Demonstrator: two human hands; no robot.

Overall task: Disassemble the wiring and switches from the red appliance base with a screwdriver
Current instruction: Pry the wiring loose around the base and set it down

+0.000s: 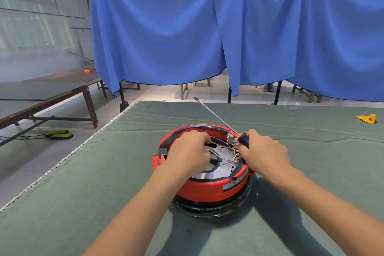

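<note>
The red appliance base [209, 191] sits upside down in the middle of the green table [104, 172], its metal plate [224, 151] and wiring with switches [233, 147] exposed inside the rim. My left hand [191, 151] is curled over the left part of the plate, fingers on the wires there. My right hand [264, 151] rests on the right rim near the switch block and grips the screwdriver [216, 114] by its orange and black handle, the long shaft pointing up and away to the left.
A yellow object [366, 119] and a clear plastic piece [292, 104] lie at the table's far right. Blue curtains [207, 27] hang behind the table. A long brown bench [47, 97] stands to the left, with green-black devices [59, 134] on the floor.
</note>
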